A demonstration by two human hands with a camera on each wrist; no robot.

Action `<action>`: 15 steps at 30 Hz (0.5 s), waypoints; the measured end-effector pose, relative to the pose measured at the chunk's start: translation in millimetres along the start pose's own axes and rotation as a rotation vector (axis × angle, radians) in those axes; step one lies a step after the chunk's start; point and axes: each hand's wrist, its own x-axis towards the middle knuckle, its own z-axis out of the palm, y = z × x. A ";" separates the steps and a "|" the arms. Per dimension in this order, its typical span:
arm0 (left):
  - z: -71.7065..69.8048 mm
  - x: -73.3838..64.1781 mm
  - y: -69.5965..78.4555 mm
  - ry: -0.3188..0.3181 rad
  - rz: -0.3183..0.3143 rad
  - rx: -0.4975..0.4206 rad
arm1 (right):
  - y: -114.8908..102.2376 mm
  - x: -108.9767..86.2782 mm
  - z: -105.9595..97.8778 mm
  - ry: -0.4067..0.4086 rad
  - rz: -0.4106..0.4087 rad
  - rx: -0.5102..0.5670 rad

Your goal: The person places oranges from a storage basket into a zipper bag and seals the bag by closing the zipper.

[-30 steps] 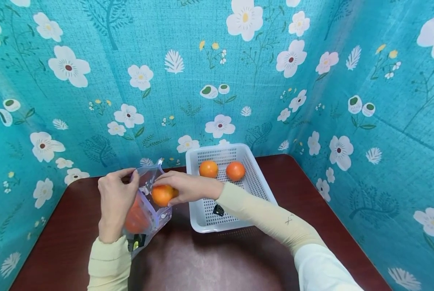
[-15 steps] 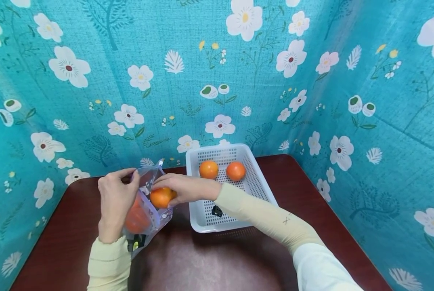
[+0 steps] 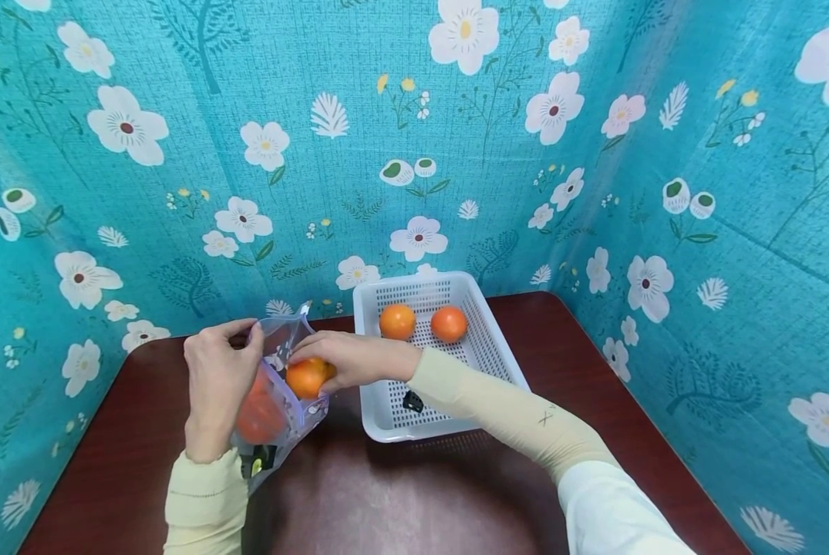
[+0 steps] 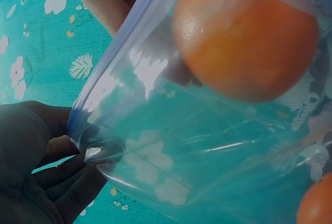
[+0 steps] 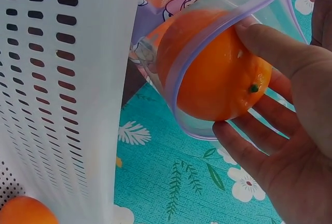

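Note:
My left hand (image 3: 221,378) pinches the rim of a clear zip bag (image 4: 207,146) with a purple zip edge, holding its mouth apart. My right hand (image 3: 358,358) grips an orange (image 5: 223,73) with fingers and thumb around it. In the right wrist view that orange sits partly inside the bag's mouth, its green stem end toward my palm. Lower in the bag lies more orange fruit (image 3: 260,416), seen blurred through the plastic; the left wrist view shows a piece of it (image 4: 317,203) at the lower right corner. A cartoon print shows on the bag.
A white perforated basket (image 3: 379,428) stands right of the bag with two oranges, a left one (image 3: 397,321) and a right one (image 3: 449,324). A small black object (image 3: 412,401) shows in it by my right sleeve. Floral turquoise cloth (image 3: 358,154) hangs behind the dark red table (image 3: 386,501).
The right hand has moved the orange slightly left and down into the bag's mouth. The left hand keeps its pinch on the rim.

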 end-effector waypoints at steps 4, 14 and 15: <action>-0.4 -0.2 0.7 -0.002 -0.006 -0.006 | -0.1 0.3 1.1 -0.004 0.002 0.012; 0.8 -0.4 1.9 0.001 0.011 -0.008 | 0.1 2.0 1.9 -0.002 -0.013 0.031; 1.3 -0.4 1.6 0.001 0.015 -0.008 | 0.1 2.4 1.6 0.003 -0.024 0.036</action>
